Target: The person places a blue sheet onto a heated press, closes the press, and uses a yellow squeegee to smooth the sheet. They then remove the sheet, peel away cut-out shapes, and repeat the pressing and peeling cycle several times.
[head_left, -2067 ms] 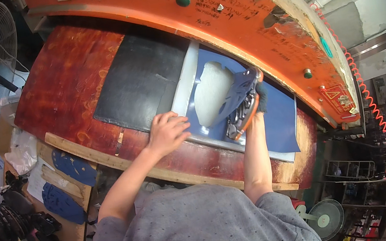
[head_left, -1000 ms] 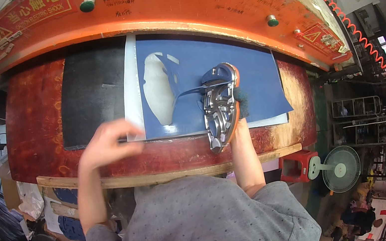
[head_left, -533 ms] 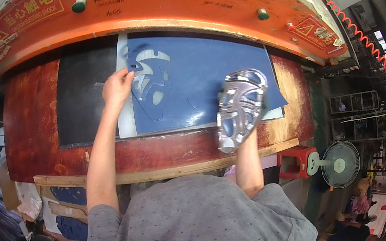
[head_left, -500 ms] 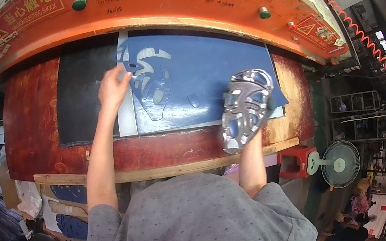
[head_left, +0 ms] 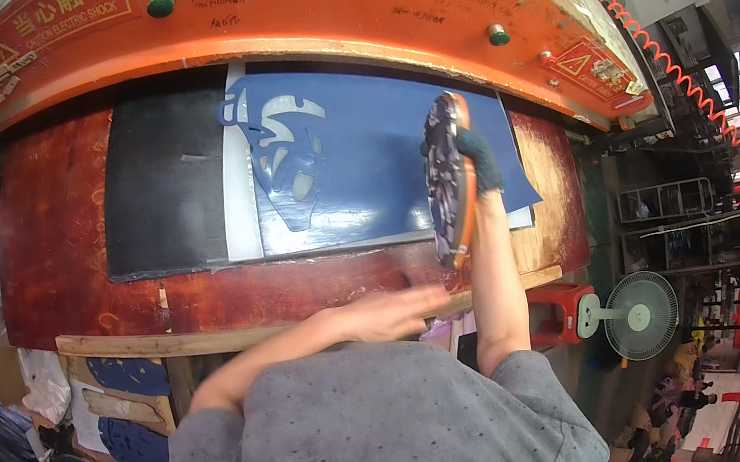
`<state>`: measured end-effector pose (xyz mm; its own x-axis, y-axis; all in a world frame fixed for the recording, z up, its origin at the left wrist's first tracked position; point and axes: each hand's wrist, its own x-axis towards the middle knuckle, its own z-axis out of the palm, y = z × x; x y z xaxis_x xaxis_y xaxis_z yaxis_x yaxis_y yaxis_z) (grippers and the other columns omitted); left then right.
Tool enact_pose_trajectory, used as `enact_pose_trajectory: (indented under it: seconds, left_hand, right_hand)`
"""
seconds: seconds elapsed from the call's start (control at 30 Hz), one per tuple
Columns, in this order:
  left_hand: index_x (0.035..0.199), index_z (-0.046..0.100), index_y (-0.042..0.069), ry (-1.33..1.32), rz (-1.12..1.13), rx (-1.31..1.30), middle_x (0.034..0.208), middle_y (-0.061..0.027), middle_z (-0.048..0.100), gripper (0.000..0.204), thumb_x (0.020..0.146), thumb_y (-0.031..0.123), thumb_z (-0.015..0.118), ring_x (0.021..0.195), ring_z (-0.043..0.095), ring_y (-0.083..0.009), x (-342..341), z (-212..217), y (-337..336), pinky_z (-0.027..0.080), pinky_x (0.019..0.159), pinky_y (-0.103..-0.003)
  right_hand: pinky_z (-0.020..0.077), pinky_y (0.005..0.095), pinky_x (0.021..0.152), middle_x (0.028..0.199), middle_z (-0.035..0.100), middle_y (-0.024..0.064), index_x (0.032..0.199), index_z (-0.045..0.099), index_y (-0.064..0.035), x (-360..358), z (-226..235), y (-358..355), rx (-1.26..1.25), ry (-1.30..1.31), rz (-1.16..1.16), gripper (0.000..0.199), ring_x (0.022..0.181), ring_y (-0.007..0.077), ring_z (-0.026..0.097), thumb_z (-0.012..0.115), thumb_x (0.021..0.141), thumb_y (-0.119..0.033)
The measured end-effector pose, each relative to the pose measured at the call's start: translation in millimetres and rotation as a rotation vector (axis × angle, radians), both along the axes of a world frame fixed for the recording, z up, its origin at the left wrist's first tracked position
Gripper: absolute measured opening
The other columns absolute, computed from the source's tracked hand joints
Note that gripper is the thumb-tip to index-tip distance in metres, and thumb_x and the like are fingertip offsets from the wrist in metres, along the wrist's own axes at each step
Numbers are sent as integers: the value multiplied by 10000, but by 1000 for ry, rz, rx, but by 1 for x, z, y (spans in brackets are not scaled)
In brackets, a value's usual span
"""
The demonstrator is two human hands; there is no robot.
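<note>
Orange-rimmed die (head_left: 446,182), dark n' toothy on its face, is up in the right hand (head_left: 479,160), held over the right part of a blue sheet (head_left: 378,157). It's turned nearly edge-on: toothed side faces left, orange rim is on the right. Long axis runs near-far, far end leaning a touch right, near end pointing back toward the person. Right hand's in a dark glove, closed round the die from the rim side.

Left hand (head_left: 393,312) is empty afaict, held low by the near rail (head_left: 175,342), fingers out straight and pointing right, well apart from the sheet. Motion blur there, so can't swear to the thumb.

Left end of the sheet has a cut-up area w/ a loose blue piece (head_left: 291,207) lying over the gap. Its long axis also goes approx near-far, tapered end near; a hooked bit at the far end pokes past the sheet's left edge, onto a pale strip (head_left: 239,208). Left of that = black mat (head_left: 162,191), then bare red-brown tabletop (head_left: 52,242). Orange machine beam (head_left: 310,37) spans the far side, fyi.
</note>
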<state>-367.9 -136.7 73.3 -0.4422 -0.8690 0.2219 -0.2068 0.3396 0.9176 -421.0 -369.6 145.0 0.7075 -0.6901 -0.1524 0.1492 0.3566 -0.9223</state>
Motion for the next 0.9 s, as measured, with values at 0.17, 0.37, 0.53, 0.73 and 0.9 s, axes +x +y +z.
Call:
enact_pose_trajectory:
  seconds: [0.17, 0.37, 0.53, 0.73, 0.9]
  left_hand:
    - [1030, 677, 61, -167, 1313, -90, 1055, -100, 650, 193, 848, 57, 612, 962, 607, -296, 56, -27, 81, 495, 828, -402]
    - [929, 695, 115, -643, 1346, -243, 908, -2, 654, 154, 776, 111, 681, 827, 619, -191, 53, -63, 153, 443, 651, -317]
    - [899, 701, 123, -603, 1439, -254, 881, 28, 658, 142, 758, 107, 695, 771, 622, -163, 50, -71, 141, 442, 639, -298]
    - [890, 701, 131, -582, 1498, -296, 865, 29, 660, 145, 746, 112, 710, 754, 621, -158, 74, -72, 129, 454, 630, -302]
    - [870, 698, 136, -605, 1539, -278, 866, 21, 671, 98, 772, 143, 698, 752, 621, -163, 104, -83, 102, 472, 628, -310]
  right_hand:
    - [503, 278, 707, 1011, 621, 99, 1226, 571, 3, 77, -25, -21, -600, 442, -174, 572, 822, 157, 602, 732, 719, -210]
    - [434, 435, 999, 1329, 481, 174, 1333, 520, -152, 129, -40, 31, -1260, 1243, -185, 843, 1211, 351, 513, 688, 626, -579]
    - [463, 447, 958, 1386, 450, 138, 1329, 522, -227, 149, -49, 42, -1180, 1428, -195, 820, 1163, 400, 550, 665, 633, -636]
    - [457, 446, 958, 1313, 508, 198, 1302, 547, -197, 151, -75, -10, -1216, 1159, -121, 717, 1162, 389, 545, 604, 740, -639]
    - [493, 431, 766, 983, 655, 196, 937, 639, -30, 101, -69, -39, -1542, 958, -171, 398, 930, 339, 616, 555, 873, -414]
